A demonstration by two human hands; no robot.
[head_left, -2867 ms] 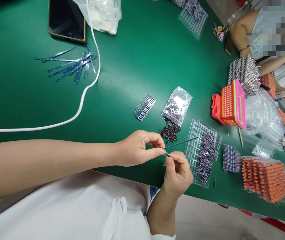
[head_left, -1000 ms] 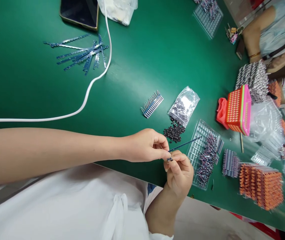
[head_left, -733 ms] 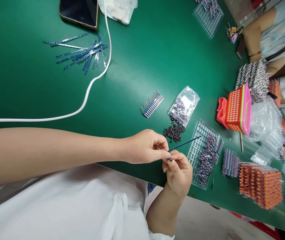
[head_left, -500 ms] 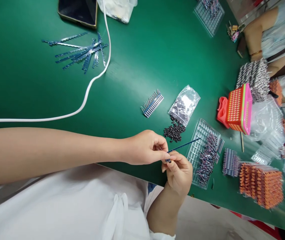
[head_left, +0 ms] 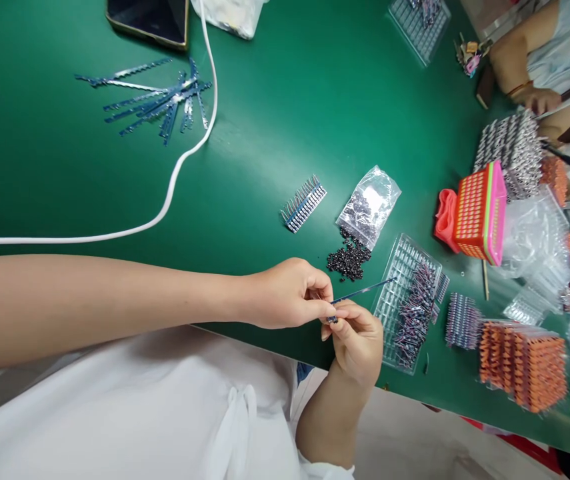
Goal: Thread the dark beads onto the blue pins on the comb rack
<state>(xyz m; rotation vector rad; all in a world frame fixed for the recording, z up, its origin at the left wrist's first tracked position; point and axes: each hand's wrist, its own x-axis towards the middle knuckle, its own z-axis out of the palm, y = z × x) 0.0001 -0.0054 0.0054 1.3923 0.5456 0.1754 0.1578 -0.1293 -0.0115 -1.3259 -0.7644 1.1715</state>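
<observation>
My left hand [head_left: 292, 295] reaches in from the left, thumb and fingers closed in a pinch. My right hand [head_left: 357, 340] meets it fingertip to fingertip, also pinching. Between them is a small dark blue wired piece [head_left: 332, 319], mostly hidden by the fingers. A thin blue strip [head_left: 365, 290] sticks out from the pinch toward the upper right, over a clear tray. Above the hands lie small black beads [head_left: 349, 261], spilled by a clear plastic bag [head_left: 369, 207]. A row of small blue wired pieces [head_left: 303, 203] rests farther up.
The clear compartment tray [head_left: 389, 293], heaped with wired parts, sits right of my hands. Loose blue strips [head_left: 165, 100], a phone [head_left: 149, 20] and a white cable [head_left: 179, 167] are at upper left. Baskets [head_left: 475, 213] and orange stacks [head_left: 522, 367] stand right, near other people.
My hands keep pinching at nearly the same place, with only slight shifts. The table view has drifted a little. At upper right a co-worker's hand has come into fuller view.
</observation>
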